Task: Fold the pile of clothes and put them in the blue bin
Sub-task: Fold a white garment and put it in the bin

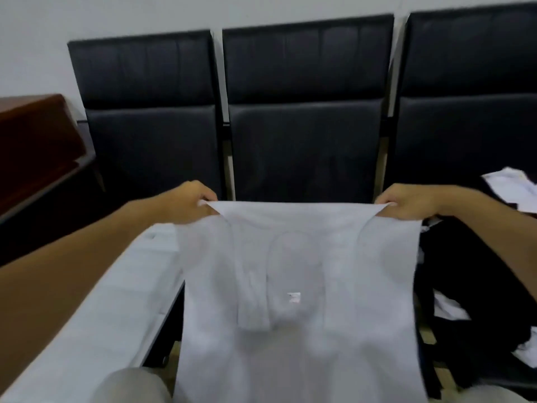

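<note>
1. A row of three black padded chairs (305, 112), smooth and leather-like with stitched panels, was seen set against a pale wall (116, 16), a dark reddish wooden piece of furniture (35, 141) standing to the left.
2. A white garment (290, 286), thin, soft and slightly wrinkled, was held stretched out in the air in front of the middle chair; part of it was already turned over on itself, a neckline and a small label showing through at its centre.
3. A pile of clothes (479, 286), black and white fabric heaped loosely, was left on the seat to the right, still unfolded; much of the task was judged to remain.
4. White cloth or paper (96, 301) was seen lying flat at lower left; whether it was folded clothing could not be told.
5. The blue bin was not in view, so nothing could be said of what had been put in it.
6. The garment's top left corner was pinched between the curled fingers and thumb of the left hand (186, 202).
7. The opposite corner was pinched in the same way by the right hand (406, 200).
</note>
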Tool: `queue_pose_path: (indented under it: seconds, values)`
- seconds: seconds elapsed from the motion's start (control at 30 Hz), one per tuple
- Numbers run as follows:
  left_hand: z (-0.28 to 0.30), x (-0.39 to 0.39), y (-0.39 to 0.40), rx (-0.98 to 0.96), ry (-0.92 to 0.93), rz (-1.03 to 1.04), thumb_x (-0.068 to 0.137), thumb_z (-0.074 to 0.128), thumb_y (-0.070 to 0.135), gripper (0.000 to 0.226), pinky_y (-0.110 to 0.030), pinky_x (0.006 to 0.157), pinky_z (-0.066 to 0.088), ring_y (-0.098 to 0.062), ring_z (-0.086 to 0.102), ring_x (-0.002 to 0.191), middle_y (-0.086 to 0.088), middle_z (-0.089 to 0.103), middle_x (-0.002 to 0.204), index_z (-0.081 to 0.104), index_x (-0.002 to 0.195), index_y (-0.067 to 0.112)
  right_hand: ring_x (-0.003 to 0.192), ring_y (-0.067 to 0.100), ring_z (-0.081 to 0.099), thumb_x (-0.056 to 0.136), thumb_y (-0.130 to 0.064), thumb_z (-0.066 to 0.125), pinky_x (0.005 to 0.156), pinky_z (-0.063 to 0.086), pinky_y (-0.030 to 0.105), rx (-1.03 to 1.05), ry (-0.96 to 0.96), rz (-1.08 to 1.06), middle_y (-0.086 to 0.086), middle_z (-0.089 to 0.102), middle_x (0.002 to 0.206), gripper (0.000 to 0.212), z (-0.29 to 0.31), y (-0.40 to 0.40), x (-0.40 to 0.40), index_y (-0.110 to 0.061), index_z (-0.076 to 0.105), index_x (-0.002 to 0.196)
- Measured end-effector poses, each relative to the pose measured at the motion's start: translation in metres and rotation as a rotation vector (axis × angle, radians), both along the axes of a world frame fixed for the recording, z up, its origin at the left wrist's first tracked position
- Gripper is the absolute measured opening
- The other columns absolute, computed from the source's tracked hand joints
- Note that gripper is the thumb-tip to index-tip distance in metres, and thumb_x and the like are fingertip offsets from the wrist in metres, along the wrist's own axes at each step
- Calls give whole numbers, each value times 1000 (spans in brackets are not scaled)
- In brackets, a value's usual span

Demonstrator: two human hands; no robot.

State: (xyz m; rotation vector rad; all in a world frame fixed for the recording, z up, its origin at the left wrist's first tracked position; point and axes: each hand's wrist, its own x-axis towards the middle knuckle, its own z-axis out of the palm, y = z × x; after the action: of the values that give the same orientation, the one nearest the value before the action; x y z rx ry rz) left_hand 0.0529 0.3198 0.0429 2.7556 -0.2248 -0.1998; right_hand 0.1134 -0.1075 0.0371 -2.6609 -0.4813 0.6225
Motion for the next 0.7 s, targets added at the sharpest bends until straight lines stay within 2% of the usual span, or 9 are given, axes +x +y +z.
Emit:
queue_pose_path:
  seconds: [0.07,0.13,0.2,0.27,0.37,0.47,0.6,0.7]
  values:
    - [-44,24,6,126,-1,-14,95,59,17,25,-28,65,53,-17,63,74,5,64,74,64,72,27,81,16,62,99,-18,54,65,46,15,-90,-87,35,-2,65,82,24,-46,6,26,-15,67,80]
    - [-72,44,12,211,-12,7,97,51,19,21,-39,71,54,-22,61,78,0,63,84,63,82,26,89,23,58,101,-20,47,73,47,28,-170,-192,-6,2,61,94,22,-79,10,48,-22,63,86]
    - [-85,62,15,288,-52,17,99,47,20,16,-38,68,50,-26,58,79,-4,60,87,58,88,24,92,29,56,101,-21,42,77,45,38,-264,-325,-81,7,59,102,20,-95,16,66,-23,61,96]
    - [-90,80,17,329,-104,6,100,47,21,14,-37,67,45,-28,59,80,-4,62,89,55,89,26,90,33,60,101,-17,39,74,46,38,-306,-460,-109,9,62,102,20,-102,21,81,-20,59,101]
    - [-90,99,20,298,-199,18,100,46,19,16,-41,74,50,-27,61,85,-3,66,97,61,98,22,80,30,58,100,-10,40,73,43,38,-367,-627,-76,9,66,99,19,-103,25,98,-16,56,105]
    - [-90,100,16,208,-285,11,100,49,15,17,-44,80,54,-26,62,88,-3,66,99,65,105,17,72,27,50,98,-9,41,74,38,38,-362,-693,-69,7,66,92,19,-95,25,105,-15,57,107]
    - [-102,77,12,116,-437,-92,93,58,3,17,-48,74,57,-31,65,84,-9,68,98,68,106,8,65,27,49,97,-4,45,70,34,35,-268,-742,-35,4,56,76,17,-85,22,91,-11,60,104]
    - [-108,48,5,89,-463,-106,92,59,3,19,-44,73,57,-31,67,84,-10,69,99,68,108,7,56,28,51,86,5,59,63,38,35,-296,-854,79,5,57,67,14,-82,19,66,-7,64,91]
